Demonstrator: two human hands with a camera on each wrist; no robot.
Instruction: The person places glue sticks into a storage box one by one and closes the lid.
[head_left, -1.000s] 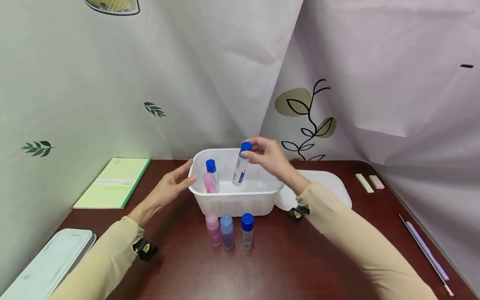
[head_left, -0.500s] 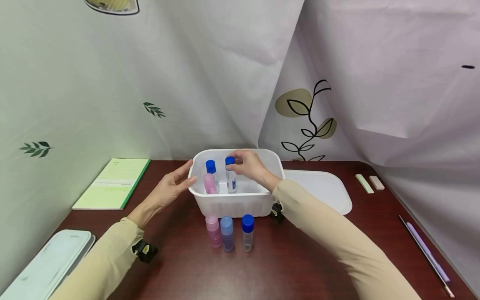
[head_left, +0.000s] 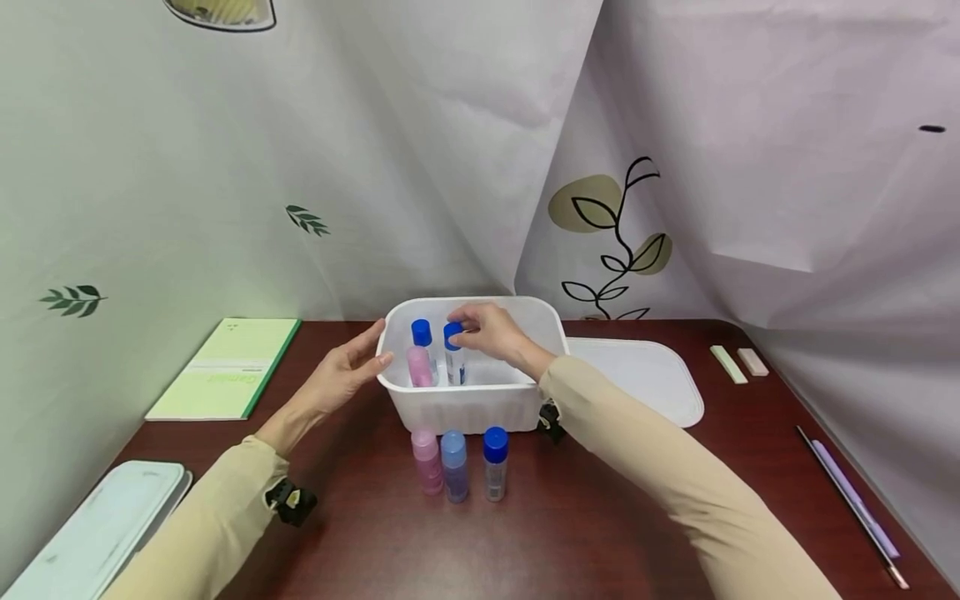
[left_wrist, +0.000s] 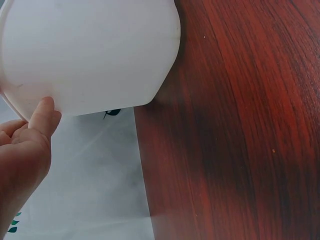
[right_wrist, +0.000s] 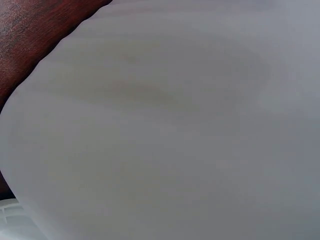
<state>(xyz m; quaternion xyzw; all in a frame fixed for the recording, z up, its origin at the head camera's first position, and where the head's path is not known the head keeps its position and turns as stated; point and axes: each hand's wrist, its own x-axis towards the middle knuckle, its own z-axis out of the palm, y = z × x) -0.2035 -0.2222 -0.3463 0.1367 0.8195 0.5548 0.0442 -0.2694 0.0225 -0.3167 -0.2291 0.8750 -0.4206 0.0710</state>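
Hands at work over a white plastic bin (head_left: 472,414): the right hand (head_left: 491,330) reaches inside, thumb and fingers pinching the blue cap of a clear bottle (head_left: 456,370), while the left hand (head_left: 334,382) steadies the bin's left end, thumb and forefinger spread apart and straight, touching the rim. The left wrist view shows a digit lying against the bin's outer wall; the right wrist view is mostly filled by a pale surface, with the hand out of sight.

The pinched bottle is upright in the bin's left half; whether its base touches the floor is hard to tell. Just to its left are a second blue-capped bottle (head_left: 422,333) and, nearer the front wall, a pink bottle (head_left: 419,368).

On the dark red-brown counter (head_left: 390,550), three more bottles stand in a row before the bin: a magenta bottle (head_left: 427,463), a light-blue bottle (head_left: 454,468) just beside it, and, slightly apart, a dark-blue-capped clear bottle (head_left: 495,467).

A white lid (head_left: 645,379) lies flat to the bin's right, partly hidden by the beige right sleeve (head_left: 675,467). Farther right are two small pale blocks (head_left: 728,365) and a thin dark stick beside a purple stick (head_left: 856,500). A green notepad (head_left: 217,367) lies at far left.
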